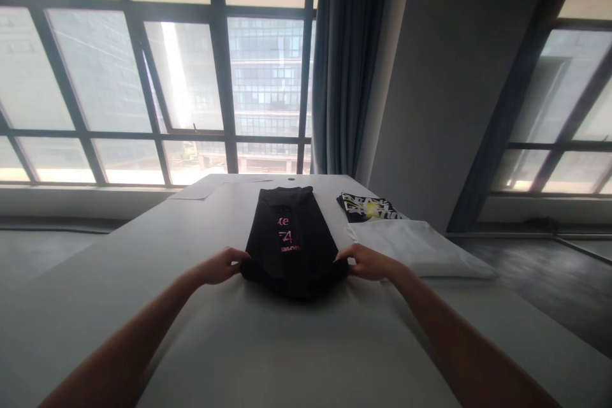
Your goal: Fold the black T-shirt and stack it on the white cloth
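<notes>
- Location: the black garment (310, 274) lies on the white table (287, 357), along its middle, lengthwise toward the far edge.
- Left hand (220, 267): fingers nearly closed, thumb and fingertips pinching the garment's near left corner.
- Right hand (367, 262): likewise nearly closed, pinching the near right corner.
- Handling: the garment should be light and soft, with little stiffness of its own; expect an unsupported span to sag. Breakage is not a concern; creasing probably is.
- Grip points: take hold at the two near corners, one per hand, with even tension across the width. Avoid gripping the pink print (289, 237), which may be less pliable than the fabric.
- Shape: a long folded panel, narrower in view toward the table's far edge, with a bulging, rounded near edge. That edge is in shade; whether it clears the table cannot be told.
- Surfaces: the garment is matt black; the table is smooth and pale.
- Adjacent items: on the table's right side lie a thin, loosely creased white cloth (421, 248) and, farther along, a black cloth with a white-and-yellow pattern (370, 208).
</notes>
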`<state>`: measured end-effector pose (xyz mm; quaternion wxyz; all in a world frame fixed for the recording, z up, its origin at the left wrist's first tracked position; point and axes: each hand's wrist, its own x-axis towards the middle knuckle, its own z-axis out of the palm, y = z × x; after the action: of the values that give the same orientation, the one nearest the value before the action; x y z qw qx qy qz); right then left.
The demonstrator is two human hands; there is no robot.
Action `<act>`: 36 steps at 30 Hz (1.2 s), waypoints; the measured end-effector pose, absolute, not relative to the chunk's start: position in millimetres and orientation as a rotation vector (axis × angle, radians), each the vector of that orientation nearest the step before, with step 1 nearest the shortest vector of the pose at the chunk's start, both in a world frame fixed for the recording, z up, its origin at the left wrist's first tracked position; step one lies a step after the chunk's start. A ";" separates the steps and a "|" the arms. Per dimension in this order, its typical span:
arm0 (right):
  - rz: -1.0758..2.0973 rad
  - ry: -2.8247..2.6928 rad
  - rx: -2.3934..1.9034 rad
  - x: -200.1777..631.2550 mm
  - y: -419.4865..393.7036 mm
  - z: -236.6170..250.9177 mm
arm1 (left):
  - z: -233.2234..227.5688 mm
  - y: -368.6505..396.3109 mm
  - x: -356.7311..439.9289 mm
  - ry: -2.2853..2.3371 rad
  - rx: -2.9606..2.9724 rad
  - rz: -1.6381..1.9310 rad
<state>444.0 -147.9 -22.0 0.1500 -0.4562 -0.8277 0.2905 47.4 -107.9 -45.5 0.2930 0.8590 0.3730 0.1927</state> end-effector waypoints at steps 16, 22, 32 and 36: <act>0.616 -1.693 -1.570 418.4 -90.5 -70.0 | -75.8 -79.3 56.1 1.322 1.579 0.997; 0.546 -1.761 -1.470 427.6 -77.9 -93.7 | -85.1 -74.7 58.6 1.434 1.987 0.929; 0.409 -1.876 -1.585 423.2 -74.0 -93.3 | -89.8 -62.7 70.3 1.581 2.037 0.948; 0.319 -1.862 -1.466 421.7 -76.8 -88.8 | -85.6 -61.0 70.4 1.602 2.046 1.103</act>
<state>421.7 -76.8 -88.8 0.3663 -0.5705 -0.7245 0.1241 70.4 -61.0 -85.6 0.1586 0.7155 0.5604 0.3857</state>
